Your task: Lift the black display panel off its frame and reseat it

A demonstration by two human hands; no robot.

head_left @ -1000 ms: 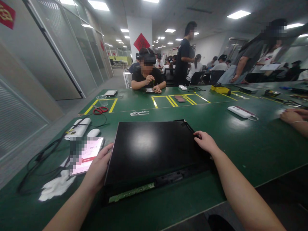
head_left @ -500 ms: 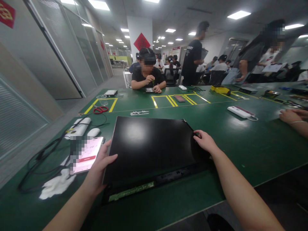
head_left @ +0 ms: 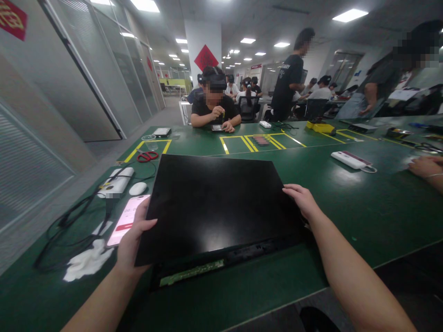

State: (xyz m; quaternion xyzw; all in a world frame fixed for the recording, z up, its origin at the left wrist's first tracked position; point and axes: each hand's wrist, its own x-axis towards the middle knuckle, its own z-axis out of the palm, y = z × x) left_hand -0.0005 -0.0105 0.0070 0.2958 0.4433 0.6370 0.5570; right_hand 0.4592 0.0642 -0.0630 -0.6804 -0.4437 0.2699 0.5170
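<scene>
A flat black display panel [head_left: 221, 203], like a laptop or monitor screen, is tilted in front of me above the table. My left hand [head_left: 133, 242] grips its left edge, thumb on the front face and fingers behind. At the right edge, my right hand [head_left: 302, 200] holds the panel with its fingertips. Beneath lies a dark frame [head_left: 254, 251], mostly hidden by the panel. A narrow green circuit board [head_left: 192, 273] shows along the frame's near edge. Close to my left hand a phone [head_left: 121, 230] with a pink screen lies on the table.
On the green table [head_left: 346, 207], the left side holds crumpled white tissue [head_left: 90, 260], black cables [head_left: 65, 221], a white mouse [head_left: 137, 188] and red-handled scissors [head_left: 147, 157]. A white power bank [head_left: 349, 160] lies right. A co-worker [head_left: 214, 101] sits opposite; another person's hands [head_left: 424, 166] rest at right.
The display panel has risen off the dark frame and shifted slightly left, gripped in both hands. It now hides the small white strips behind it. The frame stays on the table.
</scene>
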